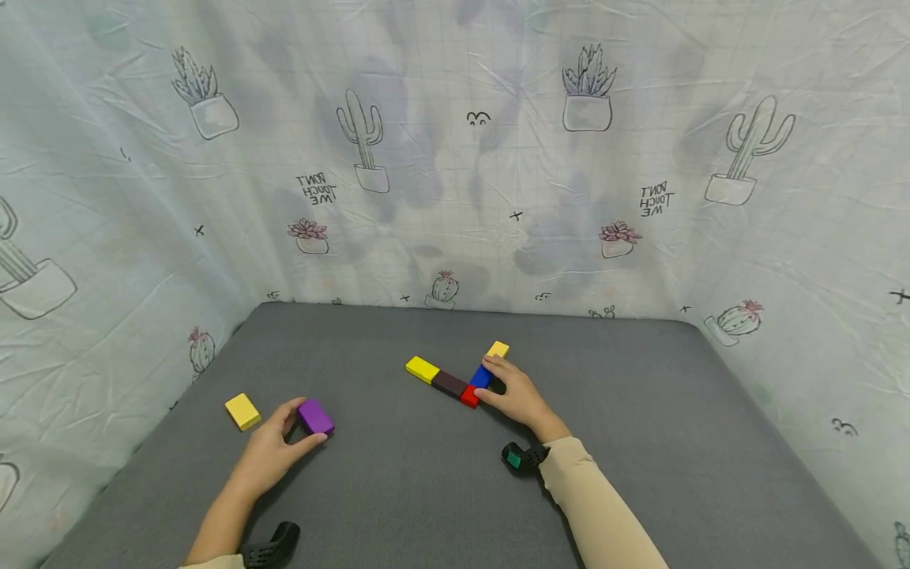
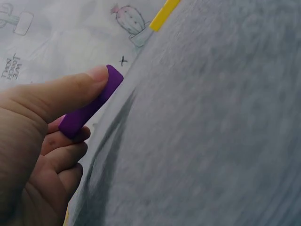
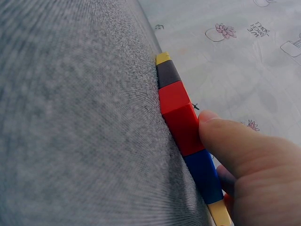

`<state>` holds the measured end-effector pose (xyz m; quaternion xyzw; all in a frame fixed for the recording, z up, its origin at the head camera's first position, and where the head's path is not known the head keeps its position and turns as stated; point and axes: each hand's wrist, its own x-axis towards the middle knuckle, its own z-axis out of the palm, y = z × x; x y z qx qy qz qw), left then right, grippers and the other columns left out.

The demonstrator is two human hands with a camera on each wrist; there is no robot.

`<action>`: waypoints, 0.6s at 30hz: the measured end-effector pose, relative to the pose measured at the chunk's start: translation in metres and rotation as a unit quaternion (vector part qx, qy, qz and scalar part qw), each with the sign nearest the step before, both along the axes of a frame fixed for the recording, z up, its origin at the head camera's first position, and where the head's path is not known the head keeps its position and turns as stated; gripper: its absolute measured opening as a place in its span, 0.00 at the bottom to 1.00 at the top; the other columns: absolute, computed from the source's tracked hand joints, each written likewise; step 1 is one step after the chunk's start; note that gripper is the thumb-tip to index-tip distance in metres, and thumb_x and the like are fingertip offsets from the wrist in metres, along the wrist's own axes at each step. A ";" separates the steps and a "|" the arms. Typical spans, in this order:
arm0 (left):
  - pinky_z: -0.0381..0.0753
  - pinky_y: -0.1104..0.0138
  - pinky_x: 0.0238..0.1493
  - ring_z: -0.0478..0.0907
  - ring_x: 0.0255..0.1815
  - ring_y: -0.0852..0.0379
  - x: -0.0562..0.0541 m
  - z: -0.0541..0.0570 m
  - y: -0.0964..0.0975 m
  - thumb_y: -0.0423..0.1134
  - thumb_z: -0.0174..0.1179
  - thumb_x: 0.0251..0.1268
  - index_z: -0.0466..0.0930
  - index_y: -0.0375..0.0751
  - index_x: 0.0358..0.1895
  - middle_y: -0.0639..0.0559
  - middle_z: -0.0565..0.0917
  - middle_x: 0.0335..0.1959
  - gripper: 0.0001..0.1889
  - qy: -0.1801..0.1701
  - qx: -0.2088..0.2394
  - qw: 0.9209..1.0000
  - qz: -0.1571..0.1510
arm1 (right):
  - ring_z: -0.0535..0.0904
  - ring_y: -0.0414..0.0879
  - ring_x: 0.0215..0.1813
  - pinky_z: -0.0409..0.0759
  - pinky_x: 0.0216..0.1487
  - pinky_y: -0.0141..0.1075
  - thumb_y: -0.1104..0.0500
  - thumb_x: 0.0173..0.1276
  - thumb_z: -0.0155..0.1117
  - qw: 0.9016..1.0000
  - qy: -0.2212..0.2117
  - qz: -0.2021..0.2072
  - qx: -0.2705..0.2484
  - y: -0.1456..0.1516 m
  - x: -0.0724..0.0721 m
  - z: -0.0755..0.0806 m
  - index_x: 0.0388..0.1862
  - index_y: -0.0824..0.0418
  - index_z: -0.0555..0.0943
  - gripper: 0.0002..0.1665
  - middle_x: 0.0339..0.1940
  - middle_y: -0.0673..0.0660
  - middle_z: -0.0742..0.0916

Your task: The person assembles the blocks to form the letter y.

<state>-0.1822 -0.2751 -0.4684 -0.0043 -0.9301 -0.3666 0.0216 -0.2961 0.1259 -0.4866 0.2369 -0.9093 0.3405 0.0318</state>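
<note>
Purple rectangular block (image 1: 316, 416): above the grey tabletop (image 1: 398, 490), left side.
Left hand (image 1: 266, 458): thumb and fingertips clamped on it.
Right hand (image 1: 521, 397): thumb touching red rectangular block (image 3: 182, 129), fingers beside blue rectangular block (image 3: 203, 176); cannot tell whether clamped.
Left of red: dark brown block (image 1: 449, 384), then bright yellow block (image 1: 423, 370).
Beyond blue: pale yellow block (image 1: 500, 348).
Leftmost: loose yellow block (image 1: 243, 412).

A beige right sleeve (image 1: 600, 506) is worn, creased near the wrist; a beige left cuff (image 1: 219, 563) is partly seen. A black right wristband (image 1: 533, 457), marked by a green patch (image 1: 513, 459), and a curved black left wristband (image 1: 273, 546) are worn.
</note>
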 end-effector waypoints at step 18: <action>0.67 0.46 0.63 0.64 0.67 0.35 -0.004 -0.005 0.019 0.57 0.65 0.55 0.58 0.36 0.70 0.27 0.63 0.67 0.44 -0.009 0.029 0.999 -0.035 | 0.57 0.57 0.75 0.60 0.70 0.55 0.45 0.65 0.63 1.000 0.000 0.002 0.006 0.000 0.000 0.002 0.69 0.63 0.67 0.39 0.73 0.59 0.67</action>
